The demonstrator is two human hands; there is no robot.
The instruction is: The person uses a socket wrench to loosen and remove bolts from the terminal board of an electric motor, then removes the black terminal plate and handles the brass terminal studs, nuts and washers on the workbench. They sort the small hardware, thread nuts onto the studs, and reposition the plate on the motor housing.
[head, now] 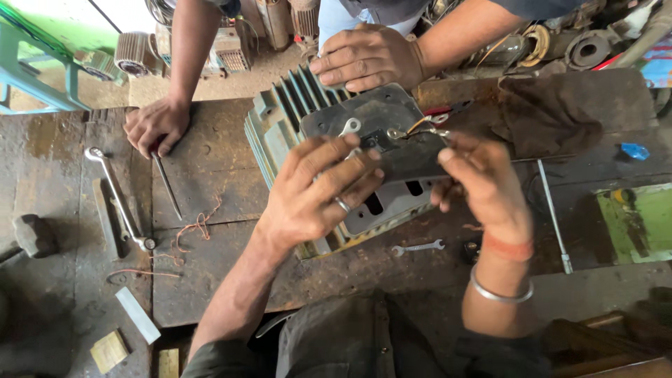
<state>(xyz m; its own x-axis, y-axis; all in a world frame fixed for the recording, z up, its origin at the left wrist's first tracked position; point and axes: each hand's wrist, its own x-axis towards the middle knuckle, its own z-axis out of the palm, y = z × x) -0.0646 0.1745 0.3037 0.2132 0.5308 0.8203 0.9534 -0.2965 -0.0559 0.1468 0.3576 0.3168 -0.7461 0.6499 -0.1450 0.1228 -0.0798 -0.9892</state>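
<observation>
A finned, pale green motor housing [276, 122] lies on the dark workbench [224, 280] with a grey plate [381, 115] on its upper face. My left hand [318, 189] rests flat on the plate, fingers spread, a ring on one finger. At the plate's right edge, my right hand [483, 185] pinches small metal terminals and wires [420, 129]. A co-worker's hand [367, 56] presses on the far end of the housing. Another hand of a co-worker [157, 126] rests on the bench at the left, holding a screwdriver [166, 183].
A long socket wrench [115, 199] lies at the left near a hammer head [33, 234]. A small spanner [418, 247] sits in front of the housing. A thin rod [554, 217], a dark rag [553, 115] and a green block [637, 220] are on the right. Motor parts crowd the far side.
</observation>
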